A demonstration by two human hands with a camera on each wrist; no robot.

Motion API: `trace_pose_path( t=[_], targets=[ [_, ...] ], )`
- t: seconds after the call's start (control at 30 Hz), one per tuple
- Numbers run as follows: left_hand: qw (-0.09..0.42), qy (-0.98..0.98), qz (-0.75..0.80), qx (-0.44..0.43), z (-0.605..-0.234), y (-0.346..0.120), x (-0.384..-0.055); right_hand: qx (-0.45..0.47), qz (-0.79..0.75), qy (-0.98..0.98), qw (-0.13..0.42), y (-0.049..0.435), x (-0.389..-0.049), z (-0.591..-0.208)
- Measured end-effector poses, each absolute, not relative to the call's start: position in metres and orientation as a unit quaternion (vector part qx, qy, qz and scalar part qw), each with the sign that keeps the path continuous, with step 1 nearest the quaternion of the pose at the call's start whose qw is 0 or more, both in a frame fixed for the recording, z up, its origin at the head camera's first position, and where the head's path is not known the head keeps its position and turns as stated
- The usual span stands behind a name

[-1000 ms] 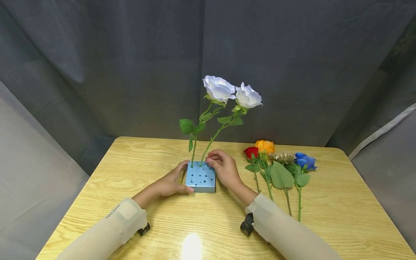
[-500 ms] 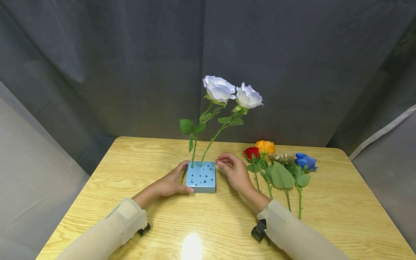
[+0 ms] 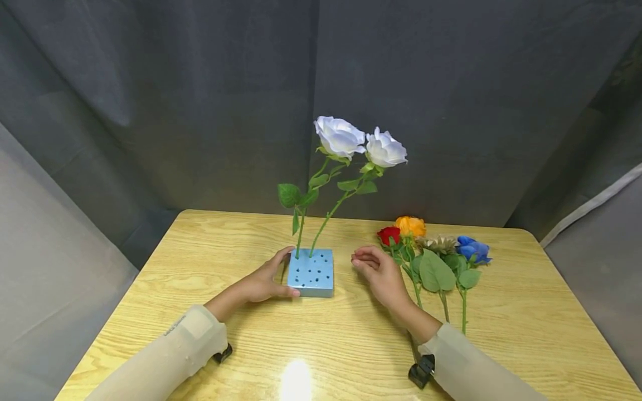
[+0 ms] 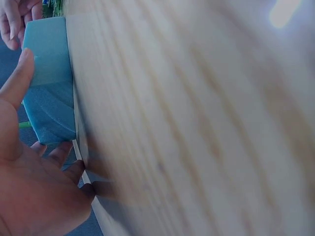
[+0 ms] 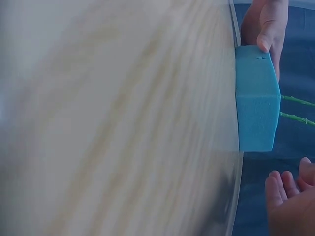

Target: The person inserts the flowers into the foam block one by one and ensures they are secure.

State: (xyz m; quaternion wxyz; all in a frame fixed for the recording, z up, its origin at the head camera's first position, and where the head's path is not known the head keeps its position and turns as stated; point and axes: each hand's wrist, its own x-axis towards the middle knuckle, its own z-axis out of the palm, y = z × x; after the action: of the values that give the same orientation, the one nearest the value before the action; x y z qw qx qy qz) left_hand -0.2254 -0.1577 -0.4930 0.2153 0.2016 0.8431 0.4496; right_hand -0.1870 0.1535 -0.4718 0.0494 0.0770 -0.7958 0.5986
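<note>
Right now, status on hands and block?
Left hand holds blue block. Right hand empty, clear of it. Two white roses stuck in block. Loose flowers partly under right forearm.

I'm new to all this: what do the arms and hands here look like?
A person's: left hand and right hand are ungloved. Left sleeve and right sleeve are pale beige, the left with small dark markings near the cuff. A black device shows by each cuff.
</note>
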Motion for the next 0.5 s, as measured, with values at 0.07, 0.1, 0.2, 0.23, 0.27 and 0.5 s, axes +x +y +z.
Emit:
trace_pose_path(
  t=[0.07,0.1,0.2,0.23,0.27,0.5],
  targets=[
    [0.216,0.843,0.45,0.201,-0.493,-0.158,-0.226,0.077,0.594,-0.799,0.054,0.16,-0.186,-0.479],
    [0.216,0.843,0.45,0.2,-0.493,-0.158,-0.226,0.077,0.592,-0.8,0.055,0.163,-0.184,-0.48],
    [0.217,0.844,0.448,0.2,-0.493,-0.158,-0.226,0.068,0.594,-0.8,0.048,0.17,-0.18,-0.48],
    [0.216,0.844,0.448,0.199,-0.493,-0.158,-0.226,0.066,0.598,-0.798,0.045,0.172,-0.178,-0.48],
    [0.217,0.844,0.448,0.199,-0.493,-0.158,-0.226,0.064,0.601,-0.795,0.042,0.174,-0.178,-0.48],
    [0.213,0.844,0.45,0.199,-0.496,-0.158,-0.226,0.062,0.602,-0.795,0.033,0.188,-0.171,-0.477]
  ],
)
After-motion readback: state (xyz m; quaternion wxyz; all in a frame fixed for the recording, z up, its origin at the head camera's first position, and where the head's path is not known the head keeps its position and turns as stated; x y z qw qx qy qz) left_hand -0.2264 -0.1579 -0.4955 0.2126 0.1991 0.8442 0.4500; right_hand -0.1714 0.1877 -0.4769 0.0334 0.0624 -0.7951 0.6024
